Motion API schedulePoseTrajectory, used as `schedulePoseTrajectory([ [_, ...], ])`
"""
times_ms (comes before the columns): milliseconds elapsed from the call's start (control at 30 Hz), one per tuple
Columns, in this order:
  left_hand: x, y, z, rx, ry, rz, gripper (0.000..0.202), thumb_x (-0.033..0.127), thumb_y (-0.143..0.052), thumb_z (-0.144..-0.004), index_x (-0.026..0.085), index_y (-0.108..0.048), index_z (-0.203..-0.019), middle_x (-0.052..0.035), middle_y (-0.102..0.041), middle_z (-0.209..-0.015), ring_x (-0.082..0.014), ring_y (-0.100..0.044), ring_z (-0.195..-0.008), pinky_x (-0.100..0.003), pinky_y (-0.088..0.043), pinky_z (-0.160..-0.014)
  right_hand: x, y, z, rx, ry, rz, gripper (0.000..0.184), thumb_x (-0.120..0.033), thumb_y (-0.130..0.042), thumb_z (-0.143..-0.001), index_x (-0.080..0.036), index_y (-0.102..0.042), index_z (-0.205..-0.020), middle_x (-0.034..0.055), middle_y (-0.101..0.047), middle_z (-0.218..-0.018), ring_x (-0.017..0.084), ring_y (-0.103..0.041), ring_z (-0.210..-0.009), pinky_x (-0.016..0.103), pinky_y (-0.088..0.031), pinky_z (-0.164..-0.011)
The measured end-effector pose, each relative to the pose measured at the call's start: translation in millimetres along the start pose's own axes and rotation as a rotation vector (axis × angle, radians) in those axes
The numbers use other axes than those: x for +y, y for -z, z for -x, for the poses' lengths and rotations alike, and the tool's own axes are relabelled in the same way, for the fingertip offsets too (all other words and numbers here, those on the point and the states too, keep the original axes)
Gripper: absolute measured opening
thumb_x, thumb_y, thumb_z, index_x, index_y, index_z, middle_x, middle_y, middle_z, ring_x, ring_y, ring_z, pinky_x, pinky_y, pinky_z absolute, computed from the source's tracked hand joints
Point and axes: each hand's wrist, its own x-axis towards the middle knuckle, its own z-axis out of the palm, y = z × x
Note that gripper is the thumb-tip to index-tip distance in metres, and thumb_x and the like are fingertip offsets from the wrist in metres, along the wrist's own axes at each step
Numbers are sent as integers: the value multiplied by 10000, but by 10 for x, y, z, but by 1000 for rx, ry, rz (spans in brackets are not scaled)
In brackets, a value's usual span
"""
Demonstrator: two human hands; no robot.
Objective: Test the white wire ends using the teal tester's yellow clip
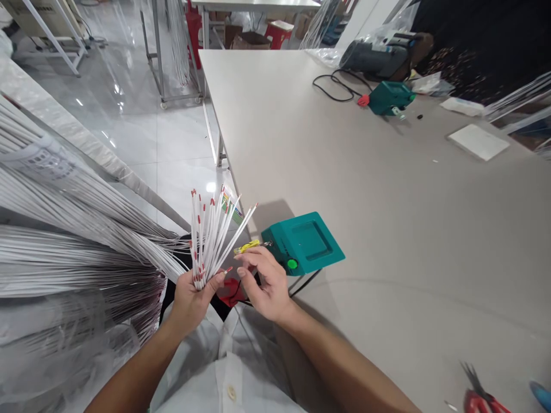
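A fanned bundle of white wires with red tips stands up from my left hand, which is closed around its lower part. One red-tipped wire end sticks out sideways by my left thumb, pointing toward my right hand. The thumb and fingers of that right hand are apart, and I see nothing held between them. Just beyond it, at the table's edge, sits a green box-shaped device with a round green button. A yellow piece juts from the device's left side, close to my right fingertips.
Long bundles of white wires hang over a rail at the left. A second green device stands at the table's far side, near a dark motor-like machine and a black cable. Red-handled scissors lie bottom right.
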Motion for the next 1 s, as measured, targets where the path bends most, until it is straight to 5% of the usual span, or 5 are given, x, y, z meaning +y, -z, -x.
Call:
schedulePoseTrajectory([
  [200,22,84,-18,-202,-49,-75,91,222,-661,-683,131,-667,-690,-27,-639,-643,-167,-570,-651,-259,-468,-619,-51,52,-94,-190,30,-167,46,-173,-584,-753,-173,-619,-784,58,-590,-794,124,-557,-678,233,-468,-575],
  [367,-17,170,-29,-304,16,55,72,203,-665,-688,137,-658,-715,-15,-609,-645,-146,-547,-636,-250,-453,-606,-22,38,-110,-288,-89,-385,64,-208,-613,-772,-173,-657,-742,34,-635,-693,122,-582,-656,232,-474,-611],
  [567,-70,152,-19,-189,204,308,144,241,-722,-628,137,-652,-698,1,-583,-588,-87,-491,-513,-190,-384,-460,-24,-149,9,-94,-307,-657,126,-324,-671,-728,-203,-705,-721,34,-624,-714,143,-563,-739,274,-476,-677],
  [733,1,52,-32,-119,243,474,189,246,-766,-545,131,-642,-630,8,-572,-532,-65,-466,-449,-155,-309,-375,-35,-309,90,-36,-529,-918,137,-359,-689,-698,-240,-714,-762,7,-538,-749,74,-483,-534,182,-368,-389],
  [1000,3,-14,-18,-44,225,466,193,217,-765,-537,121,-640,-647,28,-549,-494,-30,-381,-378,-143,-253,-333,-54,-242,20,43,-418,-699,84,-284,-663,-735,-220,-717,-721,16,-588,-648,126,-512,-700,250,-427,-626],
])
